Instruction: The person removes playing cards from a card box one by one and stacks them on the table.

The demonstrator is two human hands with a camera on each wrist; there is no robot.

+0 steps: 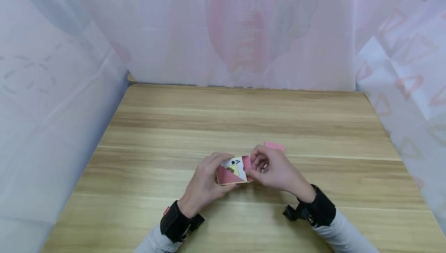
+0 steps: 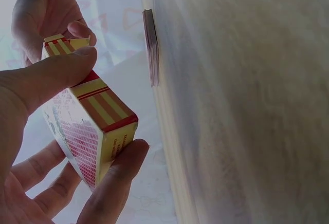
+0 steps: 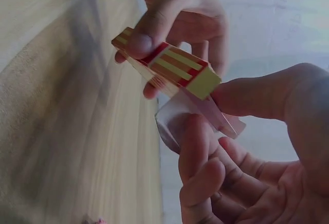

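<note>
Here the left hand (image 1: pixel 205 181) holds a playing-card box (image 1: pixel 231 170) just above the wooden worktop (image 1: pixel 244 113), near its front middle. Its grip is clamped on the box: in the left wrist view the thumb (image 2: pixel 49 77) presses along the striped side of the box (image 2: pixel 92 131) while a fingertip (image 2: pixel 115 175) props the opposite edge, the other fingers curled loosely beneath. The box is tilted, its ace-of-spades face turned up toward the head camera.

The right hand (image 1: pixel 275 171) meets the box at its right end, wrist bent inward and fingers curled. Its grip is closed on the box's end flap (image 3: pixel 205 113), thumb (image 3: pixel 257 98) on one side and forefinger (image 3: pixel 198 142) on the other, as the right wrist view shows.

A stack of cards (image 1: pixel 274 146), red backs up, lies on the worktop just behind the right hand, apart from the box. Both wrists carry black straps, with grey sleeves behind them.
</note>
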